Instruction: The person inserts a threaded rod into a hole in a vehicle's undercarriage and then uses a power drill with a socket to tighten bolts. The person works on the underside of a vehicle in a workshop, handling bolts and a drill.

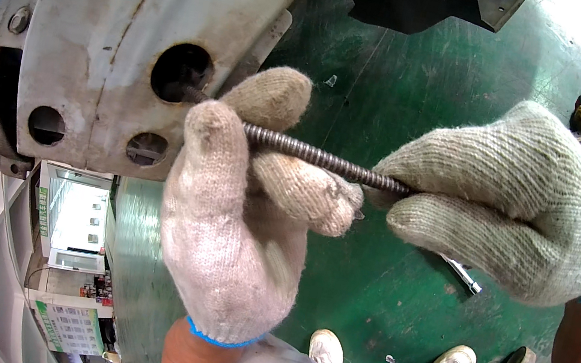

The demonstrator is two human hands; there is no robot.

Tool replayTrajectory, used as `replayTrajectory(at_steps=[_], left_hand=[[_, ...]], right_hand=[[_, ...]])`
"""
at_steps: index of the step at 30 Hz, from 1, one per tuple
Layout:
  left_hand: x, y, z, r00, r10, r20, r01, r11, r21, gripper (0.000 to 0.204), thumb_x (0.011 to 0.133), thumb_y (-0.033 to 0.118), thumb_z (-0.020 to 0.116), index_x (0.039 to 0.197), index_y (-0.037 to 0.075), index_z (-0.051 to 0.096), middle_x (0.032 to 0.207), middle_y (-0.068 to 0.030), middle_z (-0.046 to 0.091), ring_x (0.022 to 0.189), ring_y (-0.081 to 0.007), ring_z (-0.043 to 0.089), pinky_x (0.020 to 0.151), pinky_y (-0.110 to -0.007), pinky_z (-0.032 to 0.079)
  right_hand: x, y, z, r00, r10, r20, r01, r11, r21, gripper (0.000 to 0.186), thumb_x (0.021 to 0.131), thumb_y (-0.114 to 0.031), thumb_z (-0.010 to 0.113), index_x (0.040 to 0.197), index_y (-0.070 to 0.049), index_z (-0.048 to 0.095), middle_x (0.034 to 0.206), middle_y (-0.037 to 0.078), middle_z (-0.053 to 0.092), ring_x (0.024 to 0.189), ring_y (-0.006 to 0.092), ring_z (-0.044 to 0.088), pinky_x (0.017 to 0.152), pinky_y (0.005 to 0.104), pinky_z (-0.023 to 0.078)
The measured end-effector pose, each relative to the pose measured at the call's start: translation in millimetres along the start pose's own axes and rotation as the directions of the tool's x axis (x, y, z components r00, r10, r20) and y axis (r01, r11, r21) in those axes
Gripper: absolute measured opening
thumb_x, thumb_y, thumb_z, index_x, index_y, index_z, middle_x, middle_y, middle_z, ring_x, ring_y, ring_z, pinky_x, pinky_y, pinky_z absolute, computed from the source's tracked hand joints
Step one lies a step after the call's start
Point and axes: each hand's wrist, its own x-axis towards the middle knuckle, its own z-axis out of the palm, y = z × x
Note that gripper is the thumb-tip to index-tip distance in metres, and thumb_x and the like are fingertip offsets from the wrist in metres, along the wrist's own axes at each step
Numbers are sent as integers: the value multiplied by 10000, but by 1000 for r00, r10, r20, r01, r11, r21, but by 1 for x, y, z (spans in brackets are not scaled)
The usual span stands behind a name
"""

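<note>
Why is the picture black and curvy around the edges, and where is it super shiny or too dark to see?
Head view: the fisheye lens bends straight things, and the round picture ends in black; head view: white glare on the green floor at upper right; head view: shadow hiding much inside the pale panel's biggest hole; head view: the ridged rod looks sharp.

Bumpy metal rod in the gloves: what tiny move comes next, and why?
Perhaps twist the rod with the right hand, the left hand steadying it: it's ridged like a screw, both hands hold it, and its far end shows at the panel's biggest hole.
</note>
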Motion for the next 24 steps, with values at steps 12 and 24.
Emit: replayTrajectory(at_steps=[12, 24], left_hand=[[1, -1, -3, 996, 89, -5, -89, 996, 9, 423, 1053, 361, 466, 1280, 25, 590, 672, 3, 600, 575, -107, 549, 614, -285, 513], [0, -3, -3, 994, 100, -34, -98, 993, 59, 436, 1053, 372, 460, 1270, 16, 587, 685, -7, 623, 570, -129, 561, 608, -301, 524]], right_hand=[[4, 10, 5, 997, -69, -31, 70, 996, 60, 224, 886, -164, 703, 995, 32, 707, 605, 98, 633, 505, 188, 637, 478, 298, 483], [8, 27, 22, 957, -242, -159, 284, 893, 350, 220, 889, -154, 701, 1020, 23, 705, 586, 82, 613, 484, 180, 618, 464, 301, 466]])
